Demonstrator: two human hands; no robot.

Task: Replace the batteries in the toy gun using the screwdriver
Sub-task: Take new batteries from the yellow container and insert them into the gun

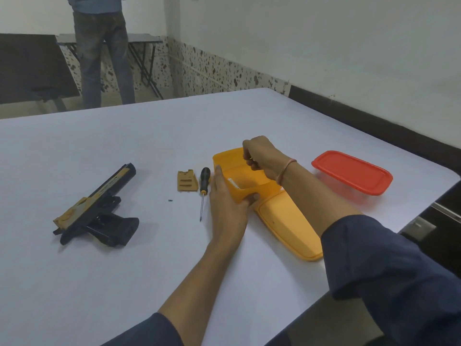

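Though the toy gun lies opened on the white counter, no fresh cells look loaded, so the task seems about midway. Nearest, an orange lid rests flat. Just beyond it, the left hand grips the near corner of an open orange box, thumb against its front wall. Left of that hand lie the screwdriver, a tiny screw and the removed battery cover, with the gun well apart. A pale cylinder, likely a battery, sits inside the box. Above it hovers the right hand, fingers curled; whether they pinch anything cannot be told. Farther right stands a red-lidded box. Loading, refitting the cover and driving the screw remain
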